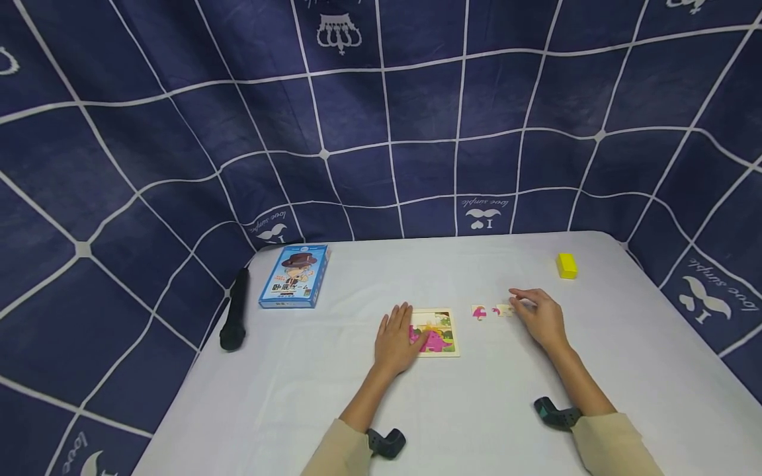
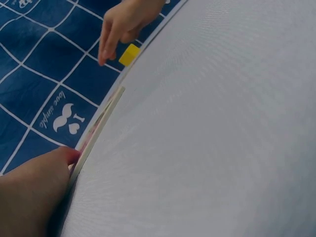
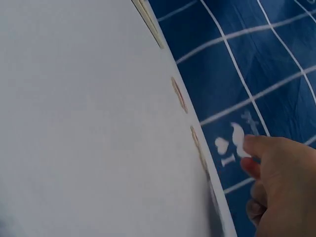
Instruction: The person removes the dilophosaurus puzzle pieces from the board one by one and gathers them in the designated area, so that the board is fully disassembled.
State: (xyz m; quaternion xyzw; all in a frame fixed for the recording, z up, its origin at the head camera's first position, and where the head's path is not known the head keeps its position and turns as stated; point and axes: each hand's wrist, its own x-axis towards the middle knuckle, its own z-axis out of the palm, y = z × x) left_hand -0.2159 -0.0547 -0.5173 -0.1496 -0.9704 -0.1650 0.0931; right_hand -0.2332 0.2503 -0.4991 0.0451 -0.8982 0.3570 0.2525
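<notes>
A framed jigsaw puzzle (image 1: pixel 437 345) with a pink dinosaur picture lies on the white table. My left hand (image 1: pixel 395 340) rests on its left side, fingers straight and thumb over the picture, so that part is hidden. Right of the frame lies a loose puzzle piece (image 1: pixel 479 312) with pink on it. Farther right are a cream puzzle piece (image 1: pixel 505 309) and a small bit of pink next to it. Just beside these hovers my right hand (image 1: pixel 543 322), its thumb and index finger apart with nothing between them. In the right wrist view the right hand (image 3: pixel 284 173) hangs above the table surface.
A blue game box (image 1: pixel 293 277) lies at the back left, with a black microphone-like object (image 1: pixel 235 311) along the left edge. A yellow block (image 1: pixel 567 266) sits at the back right. Dark blue gridded cloth (image 1: pixel 381 119) hangs behind and beside the table.
</notes>
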